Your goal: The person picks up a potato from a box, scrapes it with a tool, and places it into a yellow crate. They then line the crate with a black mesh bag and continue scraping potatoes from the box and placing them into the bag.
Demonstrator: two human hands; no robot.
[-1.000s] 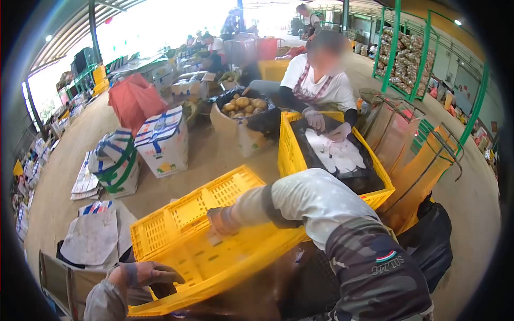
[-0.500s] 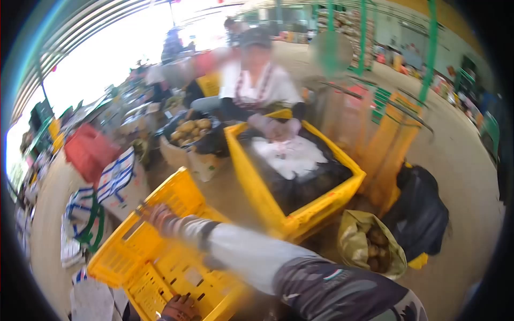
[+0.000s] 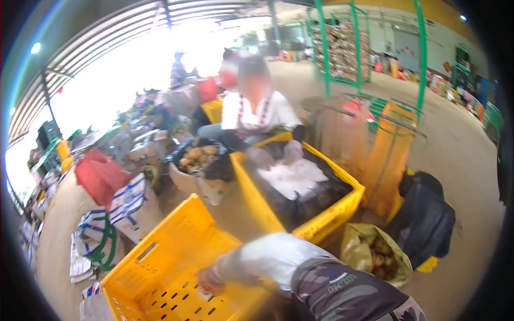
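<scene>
A yellow plastic crate (image 3: 176,235) with slotted walls and floor stands tilted in front of me. My right hand (image 3: 212,282) reaches down inside it in a pale sleeve, with its fingers curled together near the crate floor. A small pale scrap (image 3: 204,295) shows at the fingertips, too small to name. My left hand is out of view. Beyond, another yellow crate (image 3: 316,231) is lined with black plastic and has white sheet material (image 3: 294,179) on top. A seated co-worker (image 3: 262,117) has both gloved hands on that white material.
Round brownish produce fills a black-lined sack (image 3: 198,158) left of the co-worker. An olive sack (image 3: 356,246) of similar produce and a black bag (image 3: 423,219) stand at right, near an orange hand truck (image 3: 388,160). Striped bags (image 3: 131,206) and a red bag (image 3: 99,174) lie left.
My right hand has left the near crate's rim and moved down inside it. My left hand, low in the crate before, has gone out of view. The crate now stands more tilted up.
</scene>
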